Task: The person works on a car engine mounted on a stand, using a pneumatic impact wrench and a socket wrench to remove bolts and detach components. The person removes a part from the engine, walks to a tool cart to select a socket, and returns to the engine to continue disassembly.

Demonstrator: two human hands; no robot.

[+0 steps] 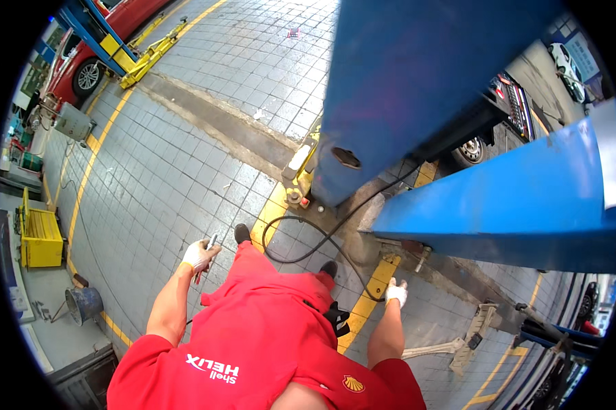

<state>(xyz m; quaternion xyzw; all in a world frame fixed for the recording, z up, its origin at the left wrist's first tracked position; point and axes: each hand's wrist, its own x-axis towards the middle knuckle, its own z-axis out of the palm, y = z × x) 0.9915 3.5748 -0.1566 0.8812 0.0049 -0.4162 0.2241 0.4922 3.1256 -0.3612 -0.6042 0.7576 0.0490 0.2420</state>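
Observation:
My left hand (199, 255), in a white work glove, is closed around a small hand tool (213, 240) at my left side. A grey metal end sticks out above the fingers and a red end below. Its exact kind is too small to tell. My right hand (396, 293), also gloved in white, hangs at my right side with its fingers apart and nothing visible in them. A black hose (289, 260) lies looped on the floor between my feet and the lift posts; its end passes near my right hand, without visible contact.
Two blue lift posts, one ahead (383, 102) and one at right (499, 205), stand close by. A pale lift arm (473, 338) lies low at right. Left are a yellow box (43, 239), a bucket (84, 305) and a workbench. A red car (69, 75) stands far left.

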